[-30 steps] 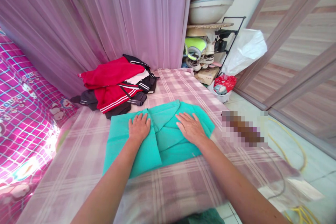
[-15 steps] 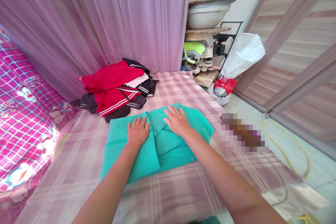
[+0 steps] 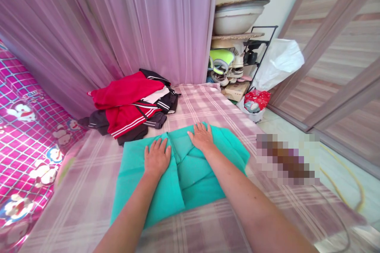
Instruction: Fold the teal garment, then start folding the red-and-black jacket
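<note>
One pink sheet [image 3: 37, 136], cartoon print, slopes down far L to the edge of the plaid cover [image 3: 77, 189], w/ the lilac curtain [image 3: 166, 16] behind in long folds. Next, R of that, a clothes pile [image 3: 127, 91], red + black mostly, lies loose at the back near the curtain, prob. set there to be out of the arms' way. Teal cloth [image 3: 166, 195] is front & centre on the cover, folded to a wide flat bundle, squarely within reach of both arms, which prob. explains the spot. L hand [image 3: 157, 156] rests palm down on its L half, fingers a bit spread, beside the fold line; open, no grip on anything, looks like it's pinning that layer. R hand [image 3: 202, 136] also lies palm down, near the cloth's far edge R of the fold, fingers loosely spread, nothing grasped; seems to press the creased part flat. Further R, a rack [image 3: 265, 27] stands by the wall, prob. to save floor: big bowl [image 3: 237, 21] up top, shoes [image 3: 236, 72] below. White bag [image 3: 280, 63] is by its side, red bag [image 3: 257, 101] lower down. Blurred item [image 3: 282, 158] at the cover's R edge, can't tell what. Doors [image 3: 341, 47] far R.
</note>
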The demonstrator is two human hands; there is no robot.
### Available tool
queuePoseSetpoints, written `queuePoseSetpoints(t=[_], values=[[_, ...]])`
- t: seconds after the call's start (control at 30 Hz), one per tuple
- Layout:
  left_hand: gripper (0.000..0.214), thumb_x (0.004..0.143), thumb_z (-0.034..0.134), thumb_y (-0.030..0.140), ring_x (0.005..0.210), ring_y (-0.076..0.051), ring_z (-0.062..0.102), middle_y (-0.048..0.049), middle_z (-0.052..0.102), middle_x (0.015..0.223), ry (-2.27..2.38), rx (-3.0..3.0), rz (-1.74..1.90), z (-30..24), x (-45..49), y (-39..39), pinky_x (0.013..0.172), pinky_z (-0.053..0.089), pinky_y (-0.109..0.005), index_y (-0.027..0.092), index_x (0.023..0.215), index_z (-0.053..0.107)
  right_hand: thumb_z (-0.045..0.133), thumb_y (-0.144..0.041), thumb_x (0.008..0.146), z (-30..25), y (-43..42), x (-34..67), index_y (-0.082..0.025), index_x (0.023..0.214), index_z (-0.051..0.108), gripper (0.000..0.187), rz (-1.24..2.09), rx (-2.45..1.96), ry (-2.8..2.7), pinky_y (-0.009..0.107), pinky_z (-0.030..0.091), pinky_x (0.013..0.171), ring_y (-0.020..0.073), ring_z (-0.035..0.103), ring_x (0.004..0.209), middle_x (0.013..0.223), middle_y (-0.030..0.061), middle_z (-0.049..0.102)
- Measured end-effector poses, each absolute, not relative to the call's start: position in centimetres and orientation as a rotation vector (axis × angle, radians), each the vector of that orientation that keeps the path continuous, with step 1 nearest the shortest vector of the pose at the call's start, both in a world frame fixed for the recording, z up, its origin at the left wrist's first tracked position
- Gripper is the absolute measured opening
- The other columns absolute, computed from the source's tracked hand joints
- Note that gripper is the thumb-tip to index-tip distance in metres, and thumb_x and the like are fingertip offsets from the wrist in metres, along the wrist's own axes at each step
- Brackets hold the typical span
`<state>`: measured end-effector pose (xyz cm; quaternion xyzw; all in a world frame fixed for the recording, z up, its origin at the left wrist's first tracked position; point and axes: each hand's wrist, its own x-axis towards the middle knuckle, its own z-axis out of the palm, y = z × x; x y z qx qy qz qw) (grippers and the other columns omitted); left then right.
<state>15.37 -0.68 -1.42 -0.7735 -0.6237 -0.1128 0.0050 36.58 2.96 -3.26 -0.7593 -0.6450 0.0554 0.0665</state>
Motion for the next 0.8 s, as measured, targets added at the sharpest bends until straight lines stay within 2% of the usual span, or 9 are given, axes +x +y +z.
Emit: queuePoseSetpoints(t=[0.23,0.4,0.57,0.8], values=[[0.051,0.099,0.035,0.040,0.142,-0.029,0.041,-0.0090,0.049,0.151,-2.026,-2.464,-0.294,-0.9,15.6,-0.6,0.117,0.027,-0.060,0.024,0.144,0.052,0.021,-0.049,0.102,-1.6,3.3,36.5,-0.009,0.152,0.037,0.066,0.242,-2.303,-1.963,0.053,0.011,0.120,0.0277,0.024,0.149,0.161,0.0166,0.031],[0.051,0.099,0.035,0.040,0.142,-0.030,0.040,-0.0096,0.049,0.152,-2.036,-2.467,-0.302,-0.7,15.6,-0.6,0.116,0.027,-0.061,0.024,0.144,0.052,0.024,-0.043,0.102,0.5,-0.3,35.1,-0.019,0.151,0.042,0.057,0.344,-2.214,-1.981,0.055,0.022,0.117,0.0277,0.031,0.147,0.159,0.0137,0.035],[0.051,0.099,0.034,0.039,0.141,-0.031,0.041,-0.0104,0.050,0.151,-2.008,-2.484,-0.305,-0.6,15.6,-0.7,0.116,0.028,-0.061,0.023,0.144,0.052,0.029,-0.045,0.102,-1.7,-7.4,33.8,-0.026,0.147,0.048,0.052,0.129,-1.948,-2.157,0.057,0.014,0.120,0.0265,0.030,0.147,0.158,0.0096,0.039],[0.052,0.099,0.033,0.040,0.142,-0.032,0.041,-0.0107,0.048,0.152,-2.012,-2.488,-0.305,-0.6,15.6,-0.7,0.116,0.028,-0.061,0.022,0.145,0.051,0.032,-0.042,0.102,-2.9,-9.8,38.2,-0.022,0.149,0.046,0.053,0.032,-2.112,-2.148,0.061,0.015,0.119,0.0288,0.030,0.148,0.159,0.0120,0.037]])
